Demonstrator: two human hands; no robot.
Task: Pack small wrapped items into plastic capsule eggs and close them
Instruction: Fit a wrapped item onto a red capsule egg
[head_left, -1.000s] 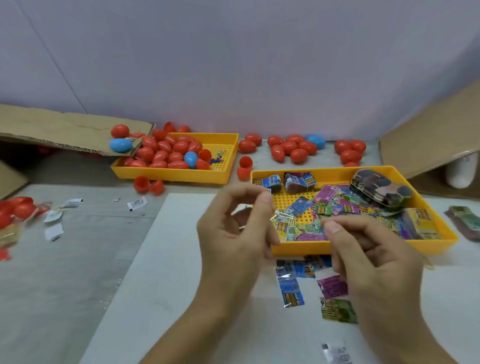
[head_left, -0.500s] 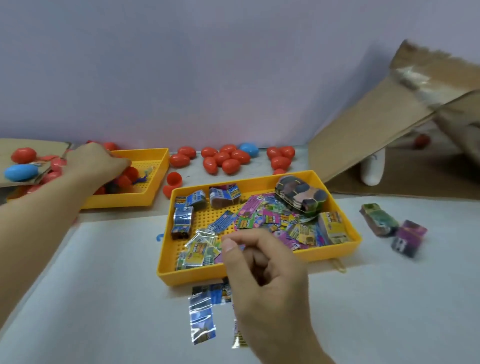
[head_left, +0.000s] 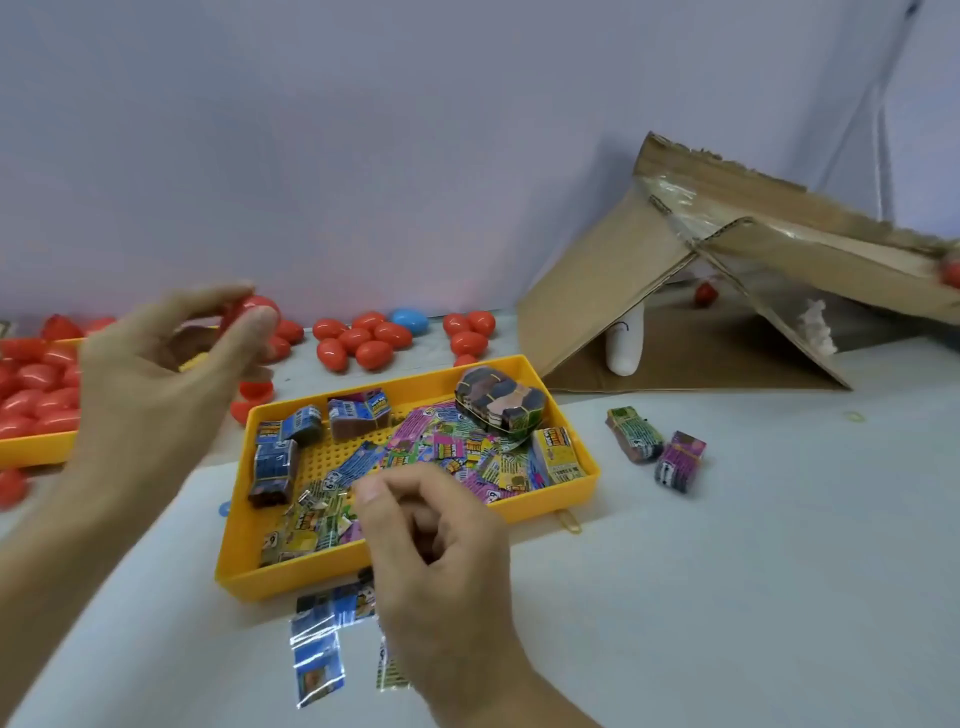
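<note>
My left hand (head_left: 156, 374) is raised at the left and grips a red capsule egg (head_left: 252, 312) between thumb and fingertips. My right hand (head_left: 441, 561) hovers over the front edge of the yellow tray (head_left: 291, 577), thumb pressed to curled fingers as in a pinch. The small wrapped item it pinches is hidden inside the fingers. The tray holds several colourful wrapped items (head_left: 452, 447) and blue bundles (head_left: 275, 462). More red eggs (head_left: 363, 338) and one blue egg (head_left: 410, 319) lie behind the tray by the wall.
A second yellow tray (head_left: 31, 447) full of red eggs stands at the far left. Loose wrappers (head_left: 317, 660) lie in front of the near tray. Two banded bundles (head_left: 634, 434) lie to its right. A tipped cardboard box (head_left: 623, 291) stands at the back right.
My left hand has come back from the far-left tray with a red egg and lifted it. The view has swung right. My right hand keeps its pinch over the tray's front.
</note>
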